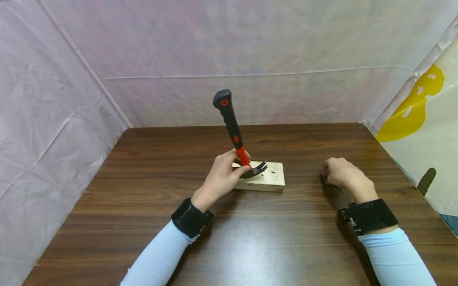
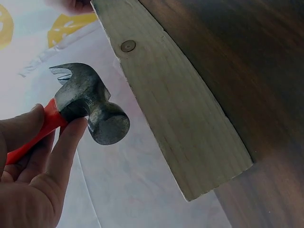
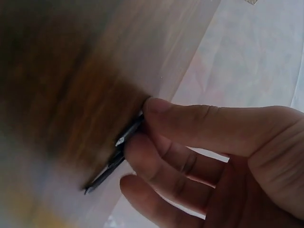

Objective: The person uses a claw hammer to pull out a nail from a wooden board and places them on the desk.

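Note:
My left hand (image 1: 221, 178) grips a claw hammer (image 1: 232, 123) by the red neck just below its head. The black handle points up and leans away to the left, while the metal head (image 2: 80, 95) hangs close over a pale wooden block (image 1: 274, 176). Dark marks show on the block's top, and a round knot (image 2: 128, 46) on its side. To the right, my right hand (image 1: 346, 176) is low at the tabletop with fingers curled. Its thumb and forefinger pinch the end of a dark nail (image 3: 129, 130), and more nails (image 3: 101, 179) lie beside it.
The brown wood-grain table (image 1: 143, 198) runs back to a pale cloth wall (image 1: 250, 95). Another cloth with a yellow print (image 1: 411, 113) hangs along the right side. Black bands (image 1: 191, 217) circle both wrists.

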The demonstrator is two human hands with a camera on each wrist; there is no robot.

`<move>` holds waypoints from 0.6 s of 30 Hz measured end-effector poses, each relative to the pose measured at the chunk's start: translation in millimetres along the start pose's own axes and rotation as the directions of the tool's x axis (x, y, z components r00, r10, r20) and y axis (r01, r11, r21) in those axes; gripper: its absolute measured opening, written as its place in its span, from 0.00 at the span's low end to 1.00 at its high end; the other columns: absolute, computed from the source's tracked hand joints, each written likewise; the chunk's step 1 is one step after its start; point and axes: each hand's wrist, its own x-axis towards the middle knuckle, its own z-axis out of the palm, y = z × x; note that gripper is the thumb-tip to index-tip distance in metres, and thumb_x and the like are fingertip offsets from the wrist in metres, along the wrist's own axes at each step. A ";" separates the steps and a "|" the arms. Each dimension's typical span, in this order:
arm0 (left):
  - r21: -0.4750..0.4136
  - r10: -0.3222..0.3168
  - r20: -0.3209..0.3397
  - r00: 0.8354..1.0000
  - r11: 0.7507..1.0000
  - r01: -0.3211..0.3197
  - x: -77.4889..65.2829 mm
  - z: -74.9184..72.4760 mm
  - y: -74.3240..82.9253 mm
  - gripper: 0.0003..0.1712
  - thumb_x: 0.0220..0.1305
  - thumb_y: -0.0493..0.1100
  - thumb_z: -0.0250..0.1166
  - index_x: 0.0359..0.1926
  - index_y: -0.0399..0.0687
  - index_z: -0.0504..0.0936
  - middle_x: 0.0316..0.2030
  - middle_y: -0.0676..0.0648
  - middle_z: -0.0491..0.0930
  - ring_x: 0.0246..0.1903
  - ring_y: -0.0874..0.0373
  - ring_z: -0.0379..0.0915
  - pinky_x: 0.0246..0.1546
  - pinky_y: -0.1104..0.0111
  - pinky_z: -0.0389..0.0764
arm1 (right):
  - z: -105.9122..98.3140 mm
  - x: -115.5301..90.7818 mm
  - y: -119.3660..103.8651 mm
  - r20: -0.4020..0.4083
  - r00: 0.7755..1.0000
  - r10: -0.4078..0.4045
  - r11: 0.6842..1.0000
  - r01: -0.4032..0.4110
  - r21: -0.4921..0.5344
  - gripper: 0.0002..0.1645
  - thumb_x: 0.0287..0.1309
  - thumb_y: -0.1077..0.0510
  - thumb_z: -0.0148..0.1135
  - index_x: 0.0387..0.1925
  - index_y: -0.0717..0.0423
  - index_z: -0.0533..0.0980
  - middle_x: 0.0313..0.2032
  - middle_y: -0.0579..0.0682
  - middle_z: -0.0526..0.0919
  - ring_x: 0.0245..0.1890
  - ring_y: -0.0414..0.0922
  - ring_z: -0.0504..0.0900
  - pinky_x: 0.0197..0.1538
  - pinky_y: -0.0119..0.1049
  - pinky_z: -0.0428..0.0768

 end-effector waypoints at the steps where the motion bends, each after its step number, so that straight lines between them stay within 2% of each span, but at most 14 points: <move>1: 0.000 0.005 -0.002 1.000 1.000 -0.005 0.0 -0.1 -0.2 0.13 0.62 0.31 0.73 0.47 0.39 0.82 0.42 0.44 0.85 0.40 0.54 0.84 0.39 0.67 0.85 | -0.3 -0.5 -0.9 -0.008 1.000 0.003 1.000 -0.003 -0.011 0.10 0.51 0.71 0.64 0.38 0.64 0.80 0.33 0.58 0.82 0.30 0.53 0.79 0.31 0.48 0.78; 5: -0.006 0.017 -0.003 1.000 1.000 -0.017 0.0 0.3 -1.6 0.13 0.62 0.31 0.73 0.47 0.38 0.82 0.42 0.44 0.85 0.40 0.53 0.84 0.39 0.68 0.85 | -1.4 -4.1 -8.8 -0.103 0.994 -0.023 0.998 0.017 -0.052 0.11 0.57 0.71 0.60 0.42 0.66 0.81 0.35 0.59 0.84 0.33 0.57 0.83 0.33 0.53 0.81; 8: -0.013 0.022 -0.003 1.000 1.000 -0.022 -0.2 0.4 -1.5 0.13 0.63 0.31 0.72 0.48 0.37 0.82 0.42 0.43 0.85 0.40 0.53 0.84 0.39 0.69 0.85 | -3.1 -8.0 -21.8 -0.208 0.975 -0.076 0.995 0.062 -0.076 0.12 0.62 0.70 0.57 0.44 0.66 0.82 0.36 0.59 0.85 0.34 0.57 0.84 0.34 0.54 0.81; 11: -0.019 0.031 -0.009 0.999 0.999 -0.031 -0.4 0.1 -1.0 0.15 0.63 0.30 0.72 0.50 0.37 0.81 0.42 0.43 0.85 0.39 0.53 0.84 0.38 0.68 0.85 | -4.3 -12.3 -40.5 -0.313 0.940 -0.136 0.990 0.113 -0.091 0.10 0.64 0.68 0.59 0.43 0.63 0.84 0.35 0.57 0.86 0.32 0.55 0.84 0.33 0.53 0.81; 13: -0.027 0.043 -0.015 0.999 0.999 -0.043 -0.3 0.2 -1.2 0.17 0.62 0.30 0.72 0.51 0.37 0.81 0.42 0.41 0.85 0.39 0.52 0.84 0.38 0.68 0.85 | -3.9 -14.6 -53.8 -0.376 0.908 -0.183 0.982 0.153 -0.109 0.08 0.64 0.67 0.61 0.40 0.62 0.85 0.33 0.55 0.85 0.30 0.52 0.83 0.33 0.52 0.81; 18: -0.027 0.061 -0.021 0.998 0.998 -0.061 -0.1 0.7 -0.4 0.20 0.62 0.29 0.72 0.55 0.37 0.80 0.41 0.42 0.85 0.40 0.52 0.84 0.39 0.68 0.85 | 1.7 -18.3 -82.7 -0.472 0.837 -0.277 0.961 0.242 -0.135 0.02 0.63 0.63 0.68 0.36 0.59 0.84 0.28 0.49 0.82 0.26 0.45 0.78 0.29 0.47 0.78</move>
